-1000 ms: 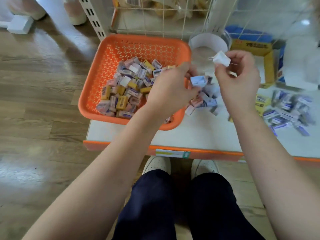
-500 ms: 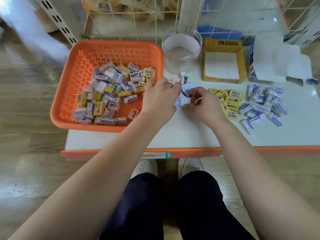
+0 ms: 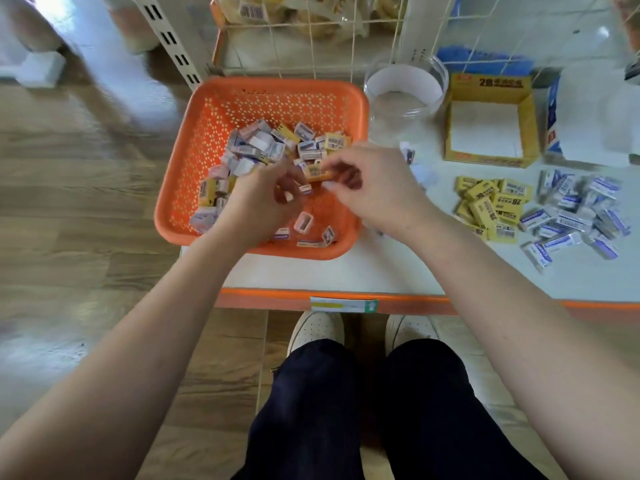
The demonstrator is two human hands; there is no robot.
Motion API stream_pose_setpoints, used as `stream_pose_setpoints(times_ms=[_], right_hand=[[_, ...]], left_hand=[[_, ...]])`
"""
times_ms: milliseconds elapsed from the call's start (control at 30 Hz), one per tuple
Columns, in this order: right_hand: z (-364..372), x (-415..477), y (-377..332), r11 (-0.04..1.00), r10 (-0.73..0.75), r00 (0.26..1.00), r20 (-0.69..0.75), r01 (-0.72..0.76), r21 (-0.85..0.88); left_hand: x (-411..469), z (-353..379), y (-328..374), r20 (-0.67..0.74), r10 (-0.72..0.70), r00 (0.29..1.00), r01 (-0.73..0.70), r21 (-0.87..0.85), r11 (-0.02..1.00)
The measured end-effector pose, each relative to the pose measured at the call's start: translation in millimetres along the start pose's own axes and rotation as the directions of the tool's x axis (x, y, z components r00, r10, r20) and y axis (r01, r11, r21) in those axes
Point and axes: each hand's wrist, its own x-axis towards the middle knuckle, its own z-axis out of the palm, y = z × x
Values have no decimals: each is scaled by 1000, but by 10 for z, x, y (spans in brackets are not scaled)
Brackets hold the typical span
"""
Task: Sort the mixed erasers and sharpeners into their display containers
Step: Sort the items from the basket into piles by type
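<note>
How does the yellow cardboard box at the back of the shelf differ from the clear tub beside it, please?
The yellow box is square; the clear tub is round. The box has opaque printed walls, while the tub is see-through with a white band. The tub stands next to the orange basket, the box further right. Both stand open-topped on the shelf and look empty.

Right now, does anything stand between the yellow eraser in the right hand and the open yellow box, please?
Nothing tall. The yellow eraser in the right hand must clear the orange basket's right rim and a few small pieces beside it to reach the yellow box; the clear tub stands farther back.
</note>
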Motion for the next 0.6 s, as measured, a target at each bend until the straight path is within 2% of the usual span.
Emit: stream_pose_setpoints(times_ms=[100,233,300,467,600], right_hand=[[215,108,-92,961,-74,965,252,136,-240],[253,183,-120,815,38,924,380,192,-547],[258,207,-179,731,98,899,428,227,-643],[302,265,-279,601,193,800,568,361,-713],[325,308,-231,584,207,734,647,437,-684]], left_hand=[[2,-64,-206,207,-95,974,43,243,969],[77,-1,-241,314,-161,936,66,293,954],[121,33,-235,373,-176,911,69,284,956],[142,63,-222,408,-102,907,-34,313,949],[197,136,-227,394,-48,918,-126,403,906]])
